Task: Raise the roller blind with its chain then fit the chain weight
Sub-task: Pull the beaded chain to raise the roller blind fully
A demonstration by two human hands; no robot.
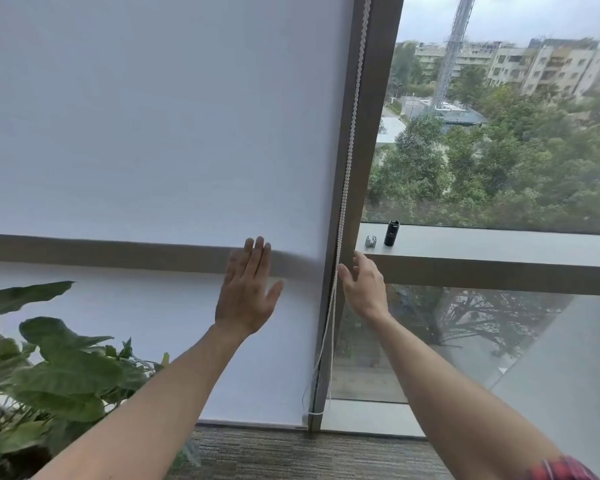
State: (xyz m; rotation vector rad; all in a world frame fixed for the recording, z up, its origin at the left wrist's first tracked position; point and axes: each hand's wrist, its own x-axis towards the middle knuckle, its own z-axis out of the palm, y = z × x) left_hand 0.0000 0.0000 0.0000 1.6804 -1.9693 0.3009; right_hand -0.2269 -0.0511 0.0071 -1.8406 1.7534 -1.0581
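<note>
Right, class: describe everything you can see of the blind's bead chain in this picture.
The bead chain is white and looks like plastic beads, twisted together higher up. It hangs from out of view at the top, down along the grey window frame beside the fully lowered roller blind. Lower down it parts into two strands that meet in a loop near the floor, with no weight fitted. The right hand, fingers open, is right beside it at sill height; whether they touch is unclear. The left hand lies flat on the blind.
</note>
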